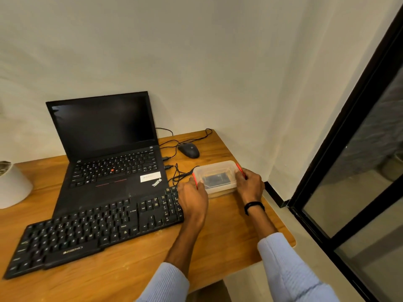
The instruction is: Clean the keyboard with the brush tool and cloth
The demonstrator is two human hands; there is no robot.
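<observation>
Head view: left hand (193, 199) and right hand (249, 185) clasp box (216, 171) ends, keyboard (87, 232) just left.

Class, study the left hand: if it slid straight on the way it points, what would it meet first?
The box: the left hand already grips its left red clip, so it would push that end at once. Beyond lie the cables, then likely the mouse; depth is unclear.

Bare desk (229, 225) lies open between my forearms and along the near edge in front of the keyboard (93, 234). On my left the keyboard lies against the laptop (113, 171), closing that side. Beyond the box (216, 177), loose cables (183, 175) and the mouse (188, 150) clutter the way to the wall (218, 73); the desk's right edge is near
</observation>
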